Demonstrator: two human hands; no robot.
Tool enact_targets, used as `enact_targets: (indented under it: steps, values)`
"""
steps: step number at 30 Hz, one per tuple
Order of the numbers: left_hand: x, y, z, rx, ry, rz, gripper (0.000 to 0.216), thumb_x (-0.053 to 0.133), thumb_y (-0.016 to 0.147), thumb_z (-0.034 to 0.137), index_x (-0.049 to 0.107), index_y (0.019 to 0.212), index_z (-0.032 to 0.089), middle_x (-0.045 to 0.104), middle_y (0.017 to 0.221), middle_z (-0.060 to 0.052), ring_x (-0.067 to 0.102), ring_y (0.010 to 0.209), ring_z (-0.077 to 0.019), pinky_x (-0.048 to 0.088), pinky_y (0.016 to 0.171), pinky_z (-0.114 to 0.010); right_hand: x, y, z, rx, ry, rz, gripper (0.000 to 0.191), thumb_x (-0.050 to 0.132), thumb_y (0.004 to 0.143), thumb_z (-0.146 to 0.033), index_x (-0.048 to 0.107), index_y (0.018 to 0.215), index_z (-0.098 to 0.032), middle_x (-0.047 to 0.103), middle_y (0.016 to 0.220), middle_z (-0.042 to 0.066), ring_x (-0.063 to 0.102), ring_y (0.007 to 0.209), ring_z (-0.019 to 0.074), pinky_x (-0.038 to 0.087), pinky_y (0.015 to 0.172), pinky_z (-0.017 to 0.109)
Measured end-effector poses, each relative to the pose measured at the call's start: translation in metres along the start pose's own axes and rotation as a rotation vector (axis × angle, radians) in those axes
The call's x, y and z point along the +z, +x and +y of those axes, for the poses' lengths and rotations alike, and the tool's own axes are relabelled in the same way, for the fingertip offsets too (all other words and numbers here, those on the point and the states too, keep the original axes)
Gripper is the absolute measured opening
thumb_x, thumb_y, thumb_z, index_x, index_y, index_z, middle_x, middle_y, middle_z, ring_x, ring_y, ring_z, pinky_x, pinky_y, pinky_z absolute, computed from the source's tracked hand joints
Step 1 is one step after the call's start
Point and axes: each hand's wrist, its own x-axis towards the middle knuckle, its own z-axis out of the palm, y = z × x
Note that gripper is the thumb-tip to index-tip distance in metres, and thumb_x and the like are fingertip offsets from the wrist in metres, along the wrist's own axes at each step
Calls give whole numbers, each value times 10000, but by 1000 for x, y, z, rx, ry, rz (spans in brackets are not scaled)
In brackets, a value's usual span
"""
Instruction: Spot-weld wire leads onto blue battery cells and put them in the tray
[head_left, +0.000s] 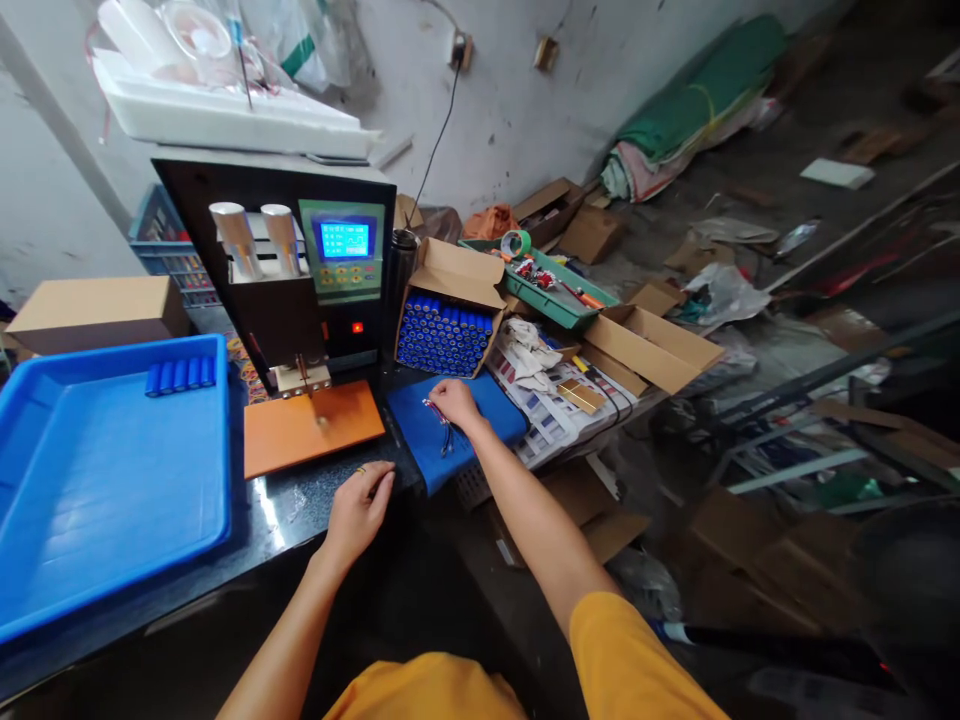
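Note:
My right hand (454, 402) is over a blue mat (491, 405), its fingertips pinched on a small bunch of thin wires (447, 436). The wires are reddish and dark, with pale ends, and partly hidden by my fingers. My left hand (360, 508) rests at the edge of the dark tabletop with its fingers loosely curled together and nothing visible in them. In front of it lies an orange board (315, 432), under the head of a spot welder (292, 300) with a lit blue screen. A carton of blue cylindrical battery cells (446, 335) stands behind the mat.
On the left is a large blue tray (112, 480) with a short row of blue cells (180, 376). A closed cardboard box (97, 312) stands behind it. Further right are a green tray (551, 295) with tape and tools, newspaper (540, 400), gold-coloured strips (580, 396) and an open carton (652, 345).

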Motion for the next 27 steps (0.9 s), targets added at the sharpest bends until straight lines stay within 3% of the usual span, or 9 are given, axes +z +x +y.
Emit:
enact_targets:
  steps: [5, 9, 15, 22, 27]
  values:
    - [-1, 0, 1, -61, -33, 5, 248, 520, 904, 348, 704, 972, 197, 741, 953, -67, 700, 883, -187, 568, 804, -312, -13, -2, 10, 16, 486, 113, 138, 592, 700, -284, 631, 632, -172, 581, 539, -30, 531, 534, 118, 407, 524, 209]
    - [0, 1, 1, -121, -64, 7, 261, 537, 890, 375, 717, 953, 197, 746, 958, -69, 702, 874, -195, 571, 760, -305, -25, -6, 9, 47, 711, 187, 229, 612, 699, -397, 600, 670, -170, 501, 518, -52, 419, 449, 80, 329, 436, 193]
    - [-2, 3, 2, -207, -132, 27, 303, 546, 881, 424, 727, 969, 197, 746, 947, -66, 699, 857, -198, 571, 764, -320, -35, -10, -2, -7, 835, 358, 267, 605, 717, -445, 545, 687, -186, 474, 551, -55, 413, 477, 76, 335, 460, 197]
    - [2, 5, 1, -290, -245, 124, 380, 579, 857, 462, 699, 1054, 160, 734, 1035, -102, 700, 917, -209, 581, 800, -342, -35, -14, -22, -57, 986, 443, 256, 571, 745, -441, 498, 699, -200, 479, 575, -54, 438, 500, 76, 382, 509, 204]
    - [4, 4, -2, -306, -265, 131, 404, 578, 856, 479, 691, 1072, 156, 731, 1052, -109, 699, 953, -218, 586, 796, -340, -30, -10, -31, 27, 881, 307, 258, 625, 695, -432, 536, 686, -190, 498, 537, -48, 448, 488, 88, 388, 489, 211]
